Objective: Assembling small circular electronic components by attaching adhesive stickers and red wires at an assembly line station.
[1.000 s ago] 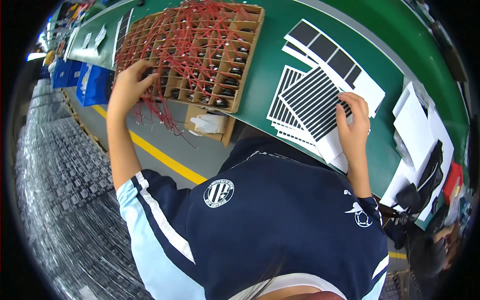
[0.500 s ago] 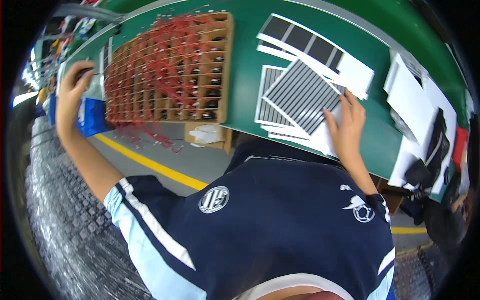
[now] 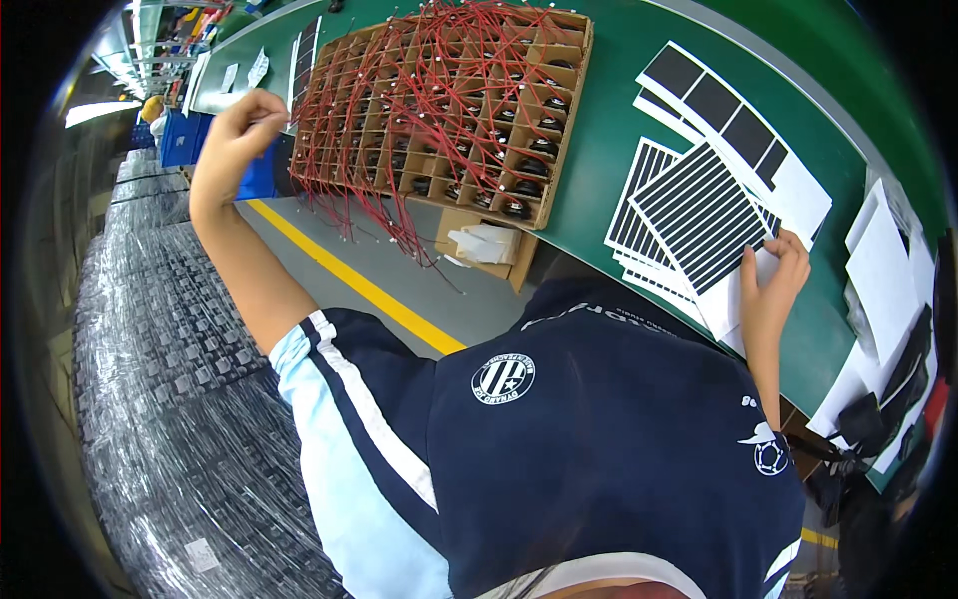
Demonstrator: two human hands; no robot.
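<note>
Your left hand [image 3: 235,135] is raised beside the left edge of the tray [image 3: 439,100], fingers pinched shut on a thin red wire [image 3: 299,140] leading from that edge. Your right hand [image 3: 770,285] rests on the sheets [image 3: 699,215], fingertips pressed down on the top striped one at its lower right corner; whether it grips or only presses, you cannot tell. Item: one cardboard tray, divided into many small cells, lying on the green table [image 3: 599,170] with its near end overhanging the edge. Contents: small dark round parts in the cells, each with red wires trailing across the top and off the near side; too many and too tangled to count. Item: one stack of white sheets printed with black stripes, at least three striped layers showing, fanned apart. Item: one sheet with four black squares, above the stack. Item: several plain white sheets at the far right, overlapping, count unclear. Item: one small box [image 3: 484,245] under the table edge. Progress, by judgement: most visible cells look filled and wired, the stripes largely unpeeled, so the work seems early to midway.
</note>
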